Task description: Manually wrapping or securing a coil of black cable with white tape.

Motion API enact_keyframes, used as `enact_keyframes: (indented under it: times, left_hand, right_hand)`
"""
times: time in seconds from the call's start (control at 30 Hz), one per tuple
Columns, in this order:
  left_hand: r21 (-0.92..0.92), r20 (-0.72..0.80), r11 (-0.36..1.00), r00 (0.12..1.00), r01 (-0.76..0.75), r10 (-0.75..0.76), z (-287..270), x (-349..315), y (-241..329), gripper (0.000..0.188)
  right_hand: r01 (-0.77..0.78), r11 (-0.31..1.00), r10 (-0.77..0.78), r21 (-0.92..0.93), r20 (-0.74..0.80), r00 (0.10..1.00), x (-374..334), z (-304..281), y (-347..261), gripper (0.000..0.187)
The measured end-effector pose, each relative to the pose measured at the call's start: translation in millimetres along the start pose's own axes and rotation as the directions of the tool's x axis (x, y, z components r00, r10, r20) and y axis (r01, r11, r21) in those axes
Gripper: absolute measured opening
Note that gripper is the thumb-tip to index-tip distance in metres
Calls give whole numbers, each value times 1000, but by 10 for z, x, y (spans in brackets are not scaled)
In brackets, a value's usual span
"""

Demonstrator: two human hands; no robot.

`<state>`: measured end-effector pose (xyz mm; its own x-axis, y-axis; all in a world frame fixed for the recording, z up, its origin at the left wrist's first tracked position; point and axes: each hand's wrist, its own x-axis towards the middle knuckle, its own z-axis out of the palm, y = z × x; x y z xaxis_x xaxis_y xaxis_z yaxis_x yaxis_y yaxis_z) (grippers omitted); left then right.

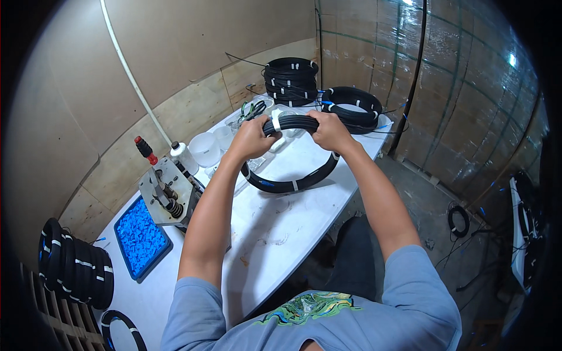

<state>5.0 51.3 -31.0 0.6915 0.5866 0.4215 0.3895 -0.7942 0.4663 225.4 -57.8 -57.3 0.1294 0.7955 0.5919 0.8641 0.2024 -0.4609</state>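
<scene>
A coil of black cable [278,186], bound with several white tape bands, is held between both hands over the white table [263,228]. My left hand [253,138] grips its far upper left part beside a white band. At the upper right of the same coil, my right hand [331,133] has its fingers wrapped round the cable. The coil tilts, its far side raised toward the hands and its near side lower, close to the tabletop. I cannot tell whether that near side touches the table.
Stacked black coils [291,82] and another coil pile [351,108] stand at the far end. On the left are a press with a red-and-black handle [170,190], a blue tray [140,237] of small blue pieces, a white bottle [182,157], a tub [205,149] and more coils [76,266].
</scene>
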Motion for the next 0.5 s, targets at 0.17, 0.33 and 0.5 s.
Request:
enact_keyframes:
  times: [0.17, 0.33, 0.5]
  left_hand:
    - [49, -57, 996, 995, 79, -77, 22, -35, -74, 32]
    - [74, -169, 993, 982, 96, -82, 104, -24, -179, 25]
    - [35, -148, 989, 980, 142, -136, 75, -66, -183, 24]
  right_hand:
    - [22, 992, -44, -121, -183, 982, -20, 210, 20, 28]
    - [50, 986, -80, -157, -191, 978, 60, 247, 117, 23]
    - [87, 983, -124, -160, -238, 963, 86, 305, 105, 22]
